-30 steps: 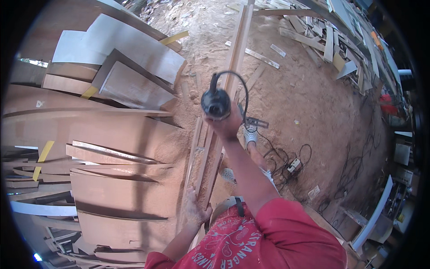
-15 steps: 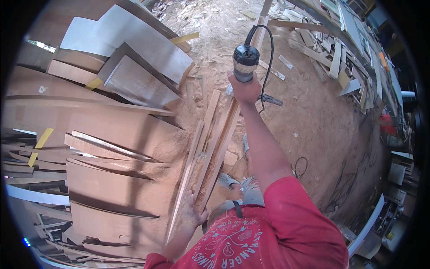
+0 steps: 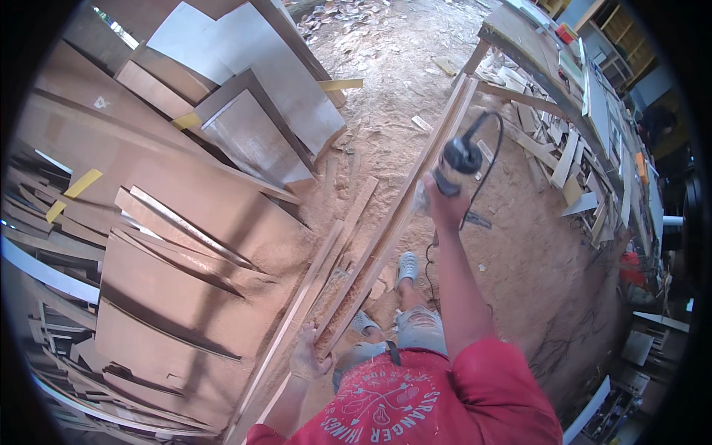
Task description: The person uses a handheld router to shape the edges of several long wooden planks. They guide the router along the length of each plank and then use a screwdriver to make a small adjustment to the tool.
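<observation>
My right hand (image 3: 449, 205) is closed round a corded trim router (image 3: 463, 157), dark on top, at the right side of a long wooden beam (image 3: 404, 215). The router looks blurred, and I cannot tell whether its base touches the wood. The beam has a channel along it with sawdust inside, and runs from near my body to the far bench. At its near end my left hand (image 3: 306, 357) grips the wood, fingers on its left side and thumb toward the right. Narrow wooden strips (image 3: 326, 256) lie along the beam's left.
Large brown panels (image 3: 170, 297) lean and lie in stacks on the left. A workbench (image 3: 519, 37) stands far right, with a scrap pile (image 3: 556, 156) of offcuts below it. The black cord (image 3: 498, 137) loops beside the router. Sawdust covers the floor (image 3: 534, 245).
My view has shifted, showing more of the beam's far end. The router has moved rightward and nearer, tilting off the beam's line. My left hand keeps its place at the near end.
</observation>
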Demonstrator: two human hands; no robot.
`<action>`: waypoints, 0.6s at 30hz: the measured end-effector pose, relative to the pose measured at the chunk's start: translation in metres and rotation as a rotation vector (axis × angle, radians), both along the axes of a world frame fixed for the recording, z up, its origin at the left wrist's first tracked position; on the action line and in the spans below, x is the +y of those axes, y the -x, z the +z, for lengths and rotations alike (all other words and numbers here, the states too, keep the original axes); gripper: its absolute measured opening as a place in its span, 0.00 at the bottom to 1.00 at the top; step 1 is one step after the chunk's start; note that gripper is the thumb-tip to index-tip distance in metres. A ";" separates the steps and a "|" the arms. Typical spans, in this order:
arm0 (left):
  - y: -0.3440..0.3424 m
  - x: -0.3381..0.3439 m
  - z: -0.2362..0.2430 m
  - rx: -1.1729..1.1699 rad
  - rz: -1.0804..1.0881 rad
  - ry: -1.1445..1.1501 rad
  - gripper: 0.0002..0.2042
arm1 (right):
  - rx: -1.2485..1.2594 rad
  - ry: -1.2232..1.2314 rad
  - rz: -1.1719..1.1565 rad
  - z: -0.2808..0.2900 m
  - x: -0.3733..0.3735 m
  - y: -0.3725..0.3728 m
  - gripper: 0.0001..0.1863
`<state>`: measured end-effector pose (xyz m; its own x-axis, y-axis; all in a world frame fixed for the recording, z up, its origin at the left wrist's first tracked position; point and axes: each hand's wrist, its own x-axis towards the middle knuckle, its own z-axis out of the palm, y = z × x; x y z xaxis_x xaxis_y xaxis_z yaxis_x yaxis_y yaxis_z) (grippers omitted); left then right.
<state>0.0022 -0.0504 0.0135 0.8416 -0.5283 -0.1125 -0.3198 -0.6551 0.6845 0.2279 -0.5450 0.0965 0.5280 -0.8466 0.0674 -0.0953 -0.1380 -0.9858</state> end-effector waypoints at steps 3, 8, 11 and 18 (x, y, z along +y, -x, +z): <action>-0.004 -0.005 -0.001 -0.016 -0.022 0.004 0.60 | -0.143 -0.055 0.101 -0.025 -0.004 0.050 0.19; 0.001 -0.003 0.000 -0.089 -0.035 -0.039 0.59 | -0.211 0.059 0.126 0.007 0.042 0.106 0.22; 0.000 -0.012 0.005 -0.122 -0.024 -0.036 0.59 | -0.207 0.136 0.109 0.009 0.059 0.132 0.28; -0.068 -0.112 0.118 0.137 -0.036 0.410 0.40 | -0.170 0.565 0.364 -0.001 0.076 0.183 0.35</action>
